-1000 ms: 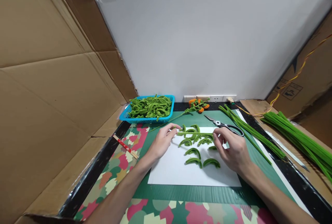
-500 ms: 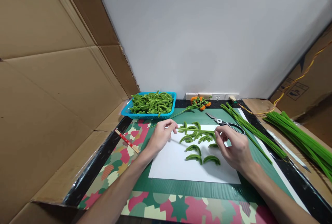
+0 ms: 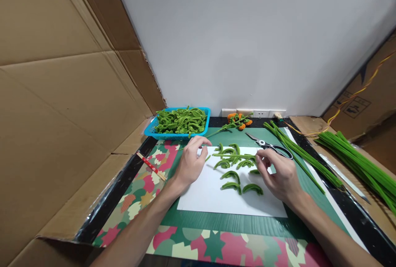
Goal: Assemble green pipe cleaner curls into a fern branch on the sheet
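Between the fingertips of my right hand (image 3: 276, 172) is the right end of a straight green pipe cleaner (image 3: 232, 155), held level above a white sheet (image 3: 201, 199). My left hand (image 3: 192, 160) is off the stem's other end, thumb and fingers apart. A short green piece (image 3: 208, 158) shows beside the left thumb; I cannot tell if it touches the thumb. Several curved green pipe-cleaner pieces (image 3: 253, 189) lie on the sheet below. Behind my right hand, scissors (image 3: 262, 143) with dark handles lie with blades pointing left.
At the back left stands a blue basket (image 3: 147, 130) heaped with green bent pieces. An orange flower stem (image 3: 239, 122) lies near the wall sockets (image 3: 261, 114). Green pipe-cleaner bundles (image 3: 349, 155) lie on the right, red-sleeved chopsticks (image 3: 151, 167) on the left. Cardboard (image 3: 62, 106) walls the left side.
My left fingers have parted and let go of the pipe cleaner's left end. The short green piece now shows beside the thumb. My right hand still holds the stem in the same place.
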A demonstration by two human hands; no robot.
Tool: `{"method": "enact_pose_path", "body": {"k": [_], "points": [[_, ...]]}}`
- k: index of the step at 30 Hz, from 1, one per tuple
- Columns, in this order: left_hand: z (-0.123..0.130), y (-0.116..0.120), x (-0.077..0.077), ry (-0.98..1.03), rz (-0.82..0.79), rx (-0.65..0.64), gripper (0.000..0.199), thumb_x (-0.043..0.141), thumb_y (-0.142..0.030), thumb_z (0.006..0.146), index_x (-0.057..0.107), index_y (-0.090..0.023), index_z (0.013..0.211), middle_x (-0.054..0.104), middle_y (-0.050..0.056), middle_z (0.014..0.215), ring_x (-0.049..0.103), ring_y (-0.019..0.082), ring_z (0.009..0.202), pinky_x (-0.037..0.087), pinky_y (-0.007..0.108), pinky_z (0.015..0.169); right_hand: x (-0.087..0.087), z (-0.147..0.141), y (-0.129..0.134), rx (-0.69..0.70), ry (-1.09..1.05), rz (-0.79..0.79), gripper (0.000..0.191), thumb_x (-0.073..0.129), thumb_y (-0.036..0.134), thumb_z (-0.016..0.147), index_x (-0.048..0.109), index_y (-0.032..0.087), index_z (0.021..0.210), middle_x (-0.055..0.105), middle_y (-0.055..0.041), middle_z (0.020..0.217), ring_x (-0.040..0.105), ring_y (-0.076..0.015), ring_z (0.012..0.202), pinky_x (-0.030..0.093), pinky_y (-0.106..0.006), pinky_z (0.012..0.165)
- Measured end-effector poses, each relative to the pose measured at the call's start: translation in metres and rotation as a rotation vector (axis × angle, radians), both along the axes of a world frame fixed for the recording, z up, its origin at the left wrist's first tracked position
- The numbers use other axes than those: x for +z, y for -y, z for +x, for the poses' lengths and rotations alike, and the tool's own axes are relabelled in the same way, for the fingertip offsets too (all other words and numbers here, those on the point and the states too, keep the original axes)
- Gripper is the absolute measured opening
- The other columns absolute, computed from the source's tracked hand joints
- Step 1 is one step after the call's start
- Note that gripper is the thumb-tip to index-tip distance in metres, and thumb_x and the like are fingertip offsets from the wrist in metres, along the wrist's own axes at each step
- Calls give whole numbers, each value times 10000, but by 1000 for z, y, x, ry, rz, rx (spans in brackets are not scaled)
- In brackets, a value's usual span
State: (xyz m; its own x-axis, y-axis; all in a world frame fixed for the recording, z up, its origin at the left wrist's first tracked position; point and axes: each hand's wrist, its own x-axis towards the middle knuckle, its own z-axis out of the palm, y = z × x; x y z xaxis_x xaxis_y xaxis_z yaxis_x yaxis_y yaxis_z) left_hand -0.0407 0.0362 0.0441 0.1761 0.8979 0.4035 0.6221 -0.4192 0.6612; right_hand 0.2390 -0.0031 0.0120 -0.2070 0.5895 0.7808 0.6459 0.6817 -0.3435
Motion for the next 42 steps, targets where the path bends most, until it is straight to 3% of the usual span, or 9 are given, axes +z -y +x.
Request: {"method": "enact_pose_path", "body": {"k": [6, 14, 17, 22, 29, 42], "points": [[6, 8, -5, -62, 28, -242, 213, 507, -257, 1090, 708, -192, 1110, 752, 60, 1117, 651, 217, 1085, 470, 344, 970, 3, -1, 1, -6, -132, -97, 76, 571, 160, 1039, 619, 196, 991, 634, 13, 764, 561, -108, 575, 458, -246, 593], [16, 17, -12, -92, -7, -356, 146, 634, -230, 1047, 765, -188, 1097, 778, 53, 1014, 663, 211, 985, 470, 347, 931, 8, 1, -1, -32, -451, -353, 202, 591, 346, 1064, 656, 207, 933, 663, -1, 768, 593, -134, 612, 481, -263, 585], [20, 23, -11, -51, -94, -362, 148, 650, -239, 1036, 783, -200, 1088, 785, 50, 1007, 666, 208, 962, 474, 340, 900, 9, 1, -2, -8, -526, -380, 210, 604, 366, 1062, 663, 209, 937, 665, 2, 767, 600, -132, 620, 491, -260, 593], [24, 24, -9, 212, -361, -307, 170, 673, -315, 1017, 774, -179, 1031, 793, 47, 897, 703, 202, 878, 483, 288, 731, 9, 2, -3, 5, -566, -394, 200, 649, 380, 1041, 688, 206, 950, 673, -3, 761, 600, -138, 615, 492, -262, 575], [26, 14, -11, 553, -453, -285, 247, 770, -388, 943, 735, -145, 971, 771, 43, 776, 706, 168, 742, 523, 271, 717, 7, 0, -1, 56, -435, -444, 230, 637, 392, 1041, 702, 207, 921, 668, -3, 741, 573, -140, 596, 467, -259, 551], [31, 24, -11, 623, -526, -312, 309, 801, -410, 929, 694, -140, 1036, 844, 108, 889, 790, 206, 757, 600, 295, 742, 5, -17, 6, 196, -224, -608, 293, 556, 363, 1059, 664, 202, 840, 636, -4, 697, 543, -148, 609, 408, -260, 543]]}}
